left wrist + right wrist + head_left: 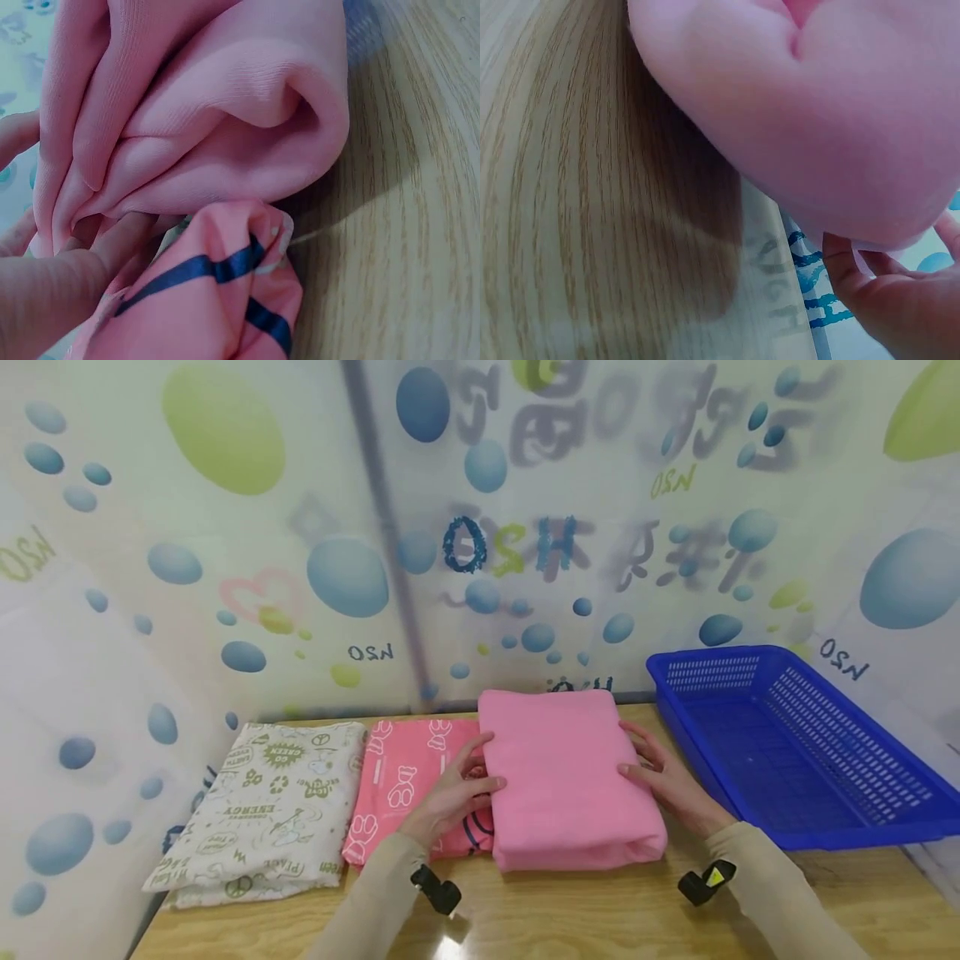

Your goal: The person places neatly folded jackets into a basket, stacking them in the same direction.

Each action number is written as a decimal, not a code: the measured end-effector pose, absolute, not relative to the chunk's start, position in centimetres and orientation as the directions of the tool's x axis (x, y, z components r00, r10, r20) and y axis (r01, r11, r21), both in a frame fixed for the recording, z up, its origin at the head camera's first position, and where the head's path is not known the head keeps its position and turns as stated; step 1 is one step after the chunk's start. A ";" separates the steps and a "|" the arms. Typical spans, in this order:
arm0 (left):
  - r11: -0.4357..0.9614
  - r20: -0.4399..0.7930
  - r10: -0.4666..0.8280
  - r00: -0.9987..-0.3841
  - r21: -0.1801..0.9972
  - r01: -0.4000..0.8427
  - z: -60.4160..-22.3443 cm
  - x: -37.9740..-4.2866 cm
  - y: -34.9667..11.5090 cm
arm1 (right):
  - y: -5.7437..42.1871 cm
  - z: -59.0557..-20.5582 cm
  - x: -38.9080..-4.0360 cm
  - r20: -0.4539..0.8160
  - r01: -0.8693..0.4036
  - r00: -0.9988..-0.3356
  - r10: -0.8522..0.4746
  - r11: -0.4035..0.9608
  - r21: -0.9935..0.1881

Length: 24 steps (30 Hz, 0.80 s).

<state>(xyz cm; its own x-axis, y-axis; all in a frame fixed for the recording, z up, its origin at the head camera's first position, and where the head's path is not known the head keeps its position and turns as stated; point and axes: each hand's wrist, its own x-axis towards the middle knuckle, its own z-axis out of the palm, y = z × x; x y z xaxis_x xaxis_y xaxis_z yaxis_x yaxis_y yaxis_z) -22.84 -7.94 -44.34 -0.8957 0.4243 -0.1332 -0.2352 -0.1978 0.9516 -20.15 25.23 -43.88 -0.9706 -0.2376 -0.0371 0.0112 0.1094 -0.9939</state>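
A thick, folded pink cloth (pixel 562 777) lies at the middle of the table, its layered, rolled edges showing in the left wrist view. My left hand (pixel 457 793) grips its left side, thumb at the near part of the edge and fingers tucked against the folds (pixel 217 142). On the opposite side, my right hand (pixel 671 781) holds the right edge, with fingertips partly hidden under the cloth in the right wrist view. Beneath my left hand is a folded coral cloth (pixel 401 785) with white bear outlines and dark stripes; the pink cloth overlaps its right side.
A folded white cloth (pixel 273 810) with green print lies at the left. To the right stands a blue plastic basket (pixel 675 727) with slotted walls. Behind the wooden table (pixel 570 914) hangs a curtain (pixel 300 527) printed with blue and green bubbles.
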 end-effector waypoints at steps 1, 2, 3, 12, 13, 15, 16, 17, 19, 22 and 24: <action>-0.195 -0.129 0.424 -0.896 0.953 -0.230 -44.3 -22.8 -7.9 | 25.3 -43.9 -20.1 -0.036 0.011 -0.970 -0.239 0.106 -0.994; -0.196 -0.128 0.422 -0.897 0.954 -0.228 -44.2 -22.8 -7.9 | 25.3 -43.9 -20.1 -0.034 0.009 -0.971 -0.238 0.104 -0.995; -0.196 -0.124 0.418 -0.900 0.955 -0.223 -44.1 -22.8 -7.8 | 25.3 -43.8 -20.0 -0.028 0.004 -0.971 -0.238 0.102 -0.995; -0.192 -0.106 0.411 -0.905 0.961 -0.200 -43.3 -22.6 -7.6 | 25.1 -42.9 -19.2 0.013 -0.031 -0.969 -0.246 0.070 -0.997; -0.191 -0.106 0.413 -0.905 0.961 -0.200 -43.2 -22.5 -7.6 | 25.1 -42.8 -19.1 0.015 -0.032 -0.969 -0.248 0.064 -0.997; -0.192 -0.110 0.412 -0.905 0.960 -0.204 -43.1 -22.5 -7.5 | 25.1 -42.5 -18.9 0.011 -0.028 -0.969 -0.249 0.063 -0.998; -0.194 -0.108 0.413 -0.904 0.960 -0.203 -43.0 -22.4 -7.5 | 25.0 -42.3 -18.8 0.005 -0.021 -0.970 -0.245 0.063 -0.998; -0.195 -0.105 0.413 -0.904 0.960 -0.201 -43.0 -22.4 -7.5 | 25.0 -42.2 -18.7 0.001 -0.018 -0.970 -0.245 0.068 -0.997; -0.201 -0.098 0.413 -0.905 0.960 -0.195 -42.9 -22.3 -7.5 | 25.0 -42.1 -18.5 -0.004 -0.016 -0.969 -0.245 0.077 -0.997; -0.212 -0.087 0.415 -0.906 0.959 -0.189 -42.9 -22.2 -7.4 | 25.0 -41.8 -18.1 -0.003 -0.018 -0.969 -0.248 0.082 -0.996; -0.220 -0.079 0.422 -0.903 0.957 -0.187 -42.8 -22.1 -7.3 | 25.0 -41.6 -17.9 -0.001 -0.022 -0.969 -0.248 0.089 -0.996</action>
